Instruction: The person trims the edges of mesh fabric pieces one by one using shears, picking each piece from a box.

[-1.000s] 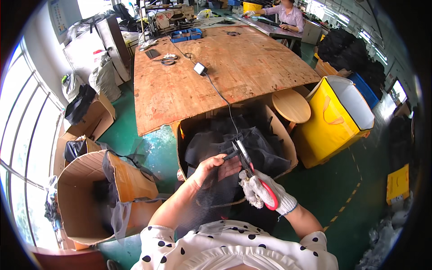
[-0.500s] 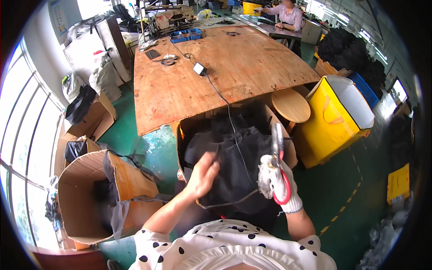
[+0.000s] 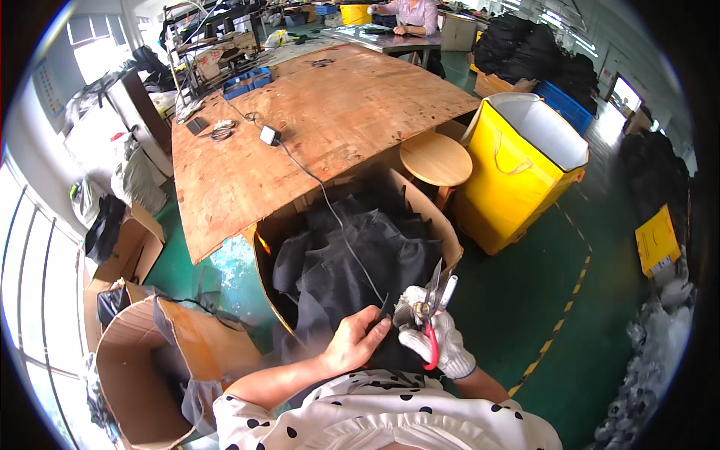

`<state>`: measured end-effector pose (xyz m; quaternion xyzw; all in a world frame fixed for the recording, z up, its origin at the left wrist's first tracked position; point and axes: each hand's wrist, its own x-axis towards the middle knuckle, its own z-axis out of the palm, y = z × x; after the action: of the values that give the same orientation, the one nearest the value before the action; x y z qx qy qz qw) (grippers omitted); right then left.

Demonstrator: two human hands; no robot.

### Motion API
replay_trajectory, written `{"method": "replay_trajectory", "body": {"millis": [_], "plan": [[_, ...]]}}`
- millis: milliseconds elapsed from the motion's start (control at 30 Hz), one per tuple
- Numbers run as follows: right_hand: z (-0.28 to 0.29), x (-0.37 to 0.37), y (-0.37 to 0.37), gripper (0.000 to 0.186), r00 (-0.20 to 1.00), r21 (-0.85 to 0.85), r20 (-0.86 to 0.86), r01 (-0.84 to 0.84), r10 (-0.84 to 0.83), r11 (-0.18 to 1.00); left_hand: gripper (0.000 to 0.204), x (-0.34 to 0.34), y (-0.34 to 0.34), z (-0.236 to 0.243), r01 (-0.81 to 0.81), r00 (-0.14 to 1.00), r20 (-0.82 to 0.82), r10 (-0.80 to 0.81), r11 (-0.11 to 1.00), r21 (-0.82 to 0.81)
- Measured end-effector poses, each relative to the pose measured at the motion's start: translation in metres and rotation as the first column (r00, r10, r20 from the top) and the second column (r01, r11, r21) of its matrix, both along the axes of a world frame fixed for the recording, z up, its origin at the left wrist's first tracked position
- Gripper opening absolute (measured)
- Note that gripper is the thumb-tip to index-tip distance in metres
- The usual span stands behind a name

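Red-handled scissors (image 3: 431,341) are gripped in my right hand (image 3: 448,352), which wears a white knitted glove. Their blades point up and away from me, slightly apart. Beside the blades a short white stick-like piece (image 3: 448,291) pokes up; what it is I cannot tell. Close by on the left, my bare left hand (image 3: 354,341) pinches a small black fabric piece (image 3: 385,309) between thumb and fingers. Beyond both hands, a cardboard box (image 3: 442,232) overflows with black mesh fabric (image 3: 345,255). A dark cord (image 3: 324,191) runs over the fabric toward my left hand.
A wooden table (image 3: 315,112) carries a white adapter (image 3: 270,135) and blue bins (image 3: 247,81). Right of the box stand a round stool (image 3: 436,159) and a yellow bag (image 3: 499,172). An open carton (image 3: 124,360) sits at left. A person (image 3: 412,16) works at the far table.
My left hand has moved right and down, close to the right hand, and now pinches a black piece. The scissors have come lower and nearer. The whole view has shifted to the right.
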<state>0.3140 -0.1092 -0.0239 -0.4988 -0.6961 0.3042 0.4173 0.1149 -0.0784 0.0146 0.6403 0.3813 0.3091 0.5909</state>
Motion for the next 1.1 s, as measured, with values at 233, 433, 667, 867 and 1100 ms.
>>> {"method": "replay_trajectory", "body": {"millis": [233, 433, 667, 867, 1100], "plan": [[0.003, 0.004, -0.013, 0.045, 0.982, -0.045, -0.183, -0.056, 0.047, 0.997, 0.028, 0.0, 0.012, -0.015, 0.249, 0.963, 0.15, -0.223, 0.95, -0.191], [0.051, -0.008, -0.028, 0.03, 0.982, -0.001, -0.152, 0.11, -0.109, 0.994, 0.018, -0.061, 0.092, -0.098, 0.475, 0.726, -0.668, 0.164, 0.583, 0.659], [0.019, -0.003, -0.046, 0.048, 0.941, -0.167, -0.259, 0.179, -0.219, 0.969, 0.058, -0.034, 0.127, -0.143, 0.744, 0.633, -0.768, 0.099, 0.198, 0.638], [0.036, -0.004, -0.029, 0.053, 0.963, -0.166, -0.225, 0.115, -0.151, 0.979, 0.086, 0.036, 0.162, -0.16, 0.797, 0.512, -0.845, 0.154, 0.282, 0.534], [0.005, 0.01, 0.014, 0.034, 0.723, -0.341, -0.669, -0.091, -0.173, 0.936, 0.087, 0.064, 0.236, -0.25, 0.723, 0.337, -0.915, 0.223, 0.561, 0.403]]}}
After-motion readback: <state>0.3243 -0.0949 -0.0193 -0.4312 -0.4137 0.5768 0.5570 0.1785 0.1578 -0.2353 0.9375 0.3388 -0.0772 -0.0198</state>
